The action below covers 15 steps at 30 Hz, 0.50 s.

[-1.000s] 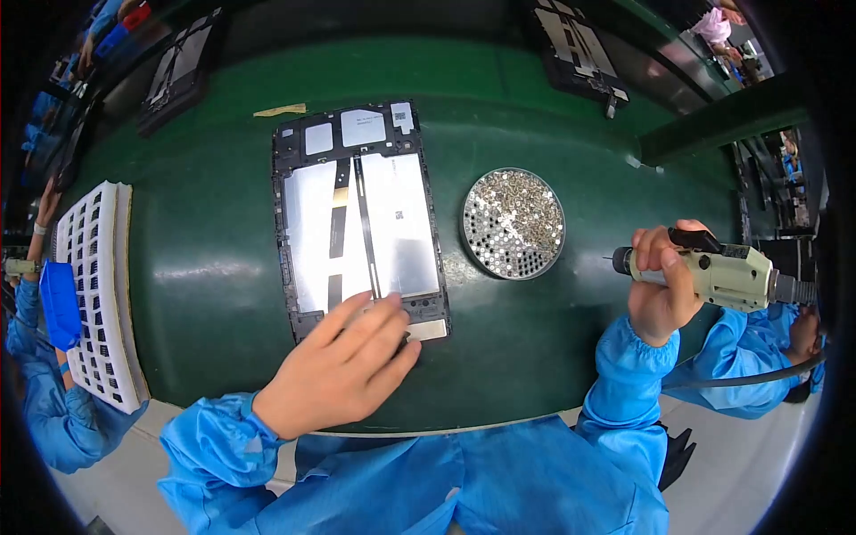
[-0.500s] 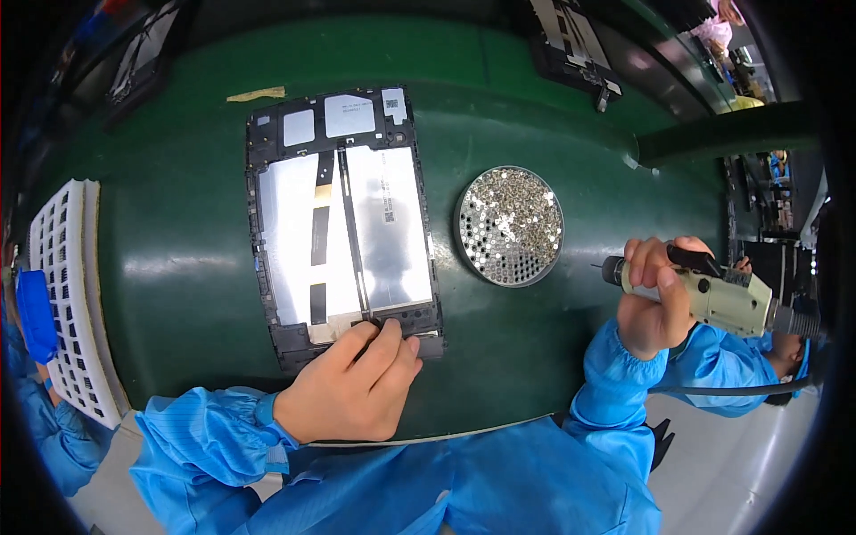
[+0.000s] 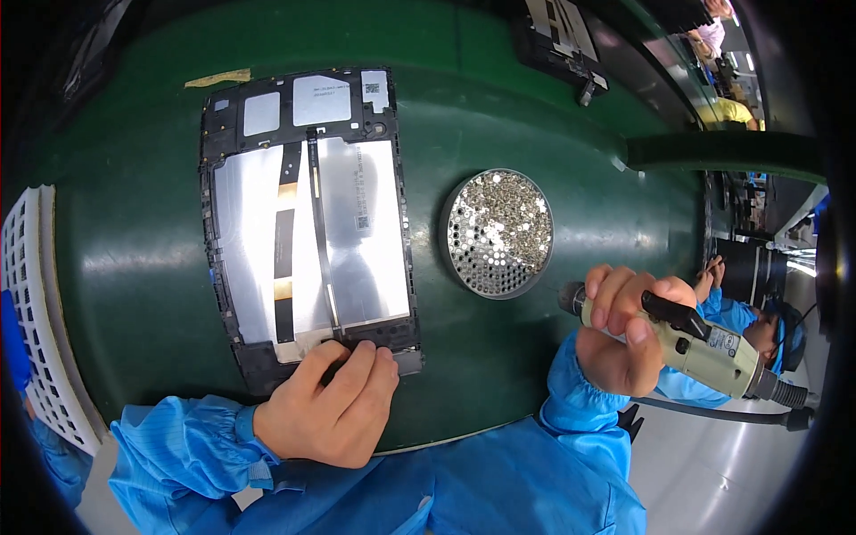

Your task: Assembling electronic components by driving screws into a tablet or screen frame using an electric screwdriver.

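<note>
Nearest you, the front edge of the green, smooth-topped desk curves between your two blue sleeves. Just past it, your bare left hand rests on the lower end of the black-framed, flat rectangular panel with silver metal plates. A second ago those fingers lay spread; now they are drawn in, tips bunched at that end. You hide what is under them, so I cannot tell whether they pinch anything. Judging by this, your work centres on that lower end.

Your right hand is wrapped firmly around the pale-green, black-nosed power screwdriver. You have brought it in closer to the round grey metal dish of small silver screws; its thin bit now appears just beside the rim, well apart from the panel. Its height above the desk I cannot judge.

For room, a narrow green gap separates panel and dish, so sideways travel there is tight. A broader band lies left of the panel, up to the white slotted foam tray. Beyond the panel's far edge lies a crinkled yellowish strip; farther right, mind the thick dark-green beam and a second black-and-silver panel.
</note>
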Tool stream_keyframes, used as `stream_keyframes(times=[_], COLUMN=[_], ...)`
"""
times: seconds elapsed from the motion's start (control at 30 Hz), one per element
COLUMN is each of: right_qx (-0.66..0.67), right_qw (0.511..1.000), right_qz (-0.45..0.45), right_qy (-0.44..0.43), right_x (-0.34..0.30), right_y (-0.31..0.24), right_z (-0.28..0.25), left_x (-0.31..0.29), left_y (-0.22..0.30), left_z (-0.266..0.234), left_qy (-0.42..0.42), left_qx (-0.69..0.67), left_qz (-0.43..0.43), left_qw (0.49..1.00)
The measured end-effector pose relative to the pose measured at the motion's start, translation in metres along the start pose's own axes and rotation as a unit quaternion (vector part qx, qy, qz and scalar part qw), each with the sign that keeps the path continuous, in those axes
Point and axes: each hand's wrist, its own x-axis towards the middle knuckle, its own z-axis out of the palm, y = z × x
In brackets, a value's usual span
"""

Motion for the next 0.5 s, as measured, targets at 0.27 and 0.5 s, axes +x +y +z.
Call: stream_keyframes(times=[0.27,0.5], right_qx=[0.003,-0.024], right_qw=[1.0,1.0], right_qz=[0.003,-0.005], right_qy=[-0.002,0.001], right_x=[0.001,0.003], right_y=[-0.001,-0.005], right_z=[0.001,-0.002], left_x=[0.006,0.01], left_y=[0.001,-0.009], left_z=[0.0,-0.017], left_qy=[0.02,-0.034], left_qx=[-0.075,-0.108], left_qz=[-0.085,-0.077], left_qw=[0.993,0.991])
